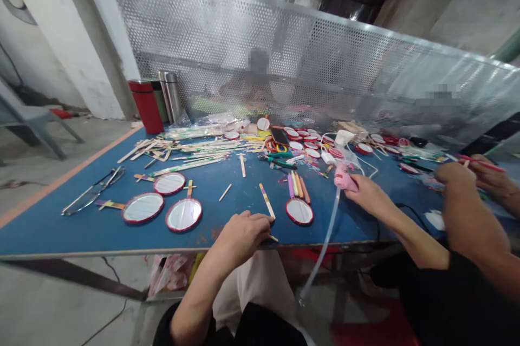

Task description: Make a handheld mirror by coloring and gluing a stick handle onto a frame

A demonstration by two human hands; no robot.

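Close to the near edge of the blue table [81,227], the left hand [244,235] lies knuckles up with its fingers curled tight. They pinch a thin wooden stick [273,237], whose tip pokes out to the right of the fist. Just beyond the fingertips lies a striped stick [267,200], and to its right a red-rimmed round mirror [299,211] lies flat, between the two hands. The right hand [368,194] is closed around a pink glue gun [342,178], its nose pointing left over the table — a clear glue rod [325,240] trails from the gun down past the table edge. A few coloured sticks [298,185] lie side by side just left of the gun. Farther left, three more mirrors [143,208] with stick handles rest on the table, well apart from both hands. At the far right a co-worker's hand [493,181] holds a red stick [483,164]. Behind the table stands a perforated metal screen [244,37], with a red flask [146,105] near its left end.
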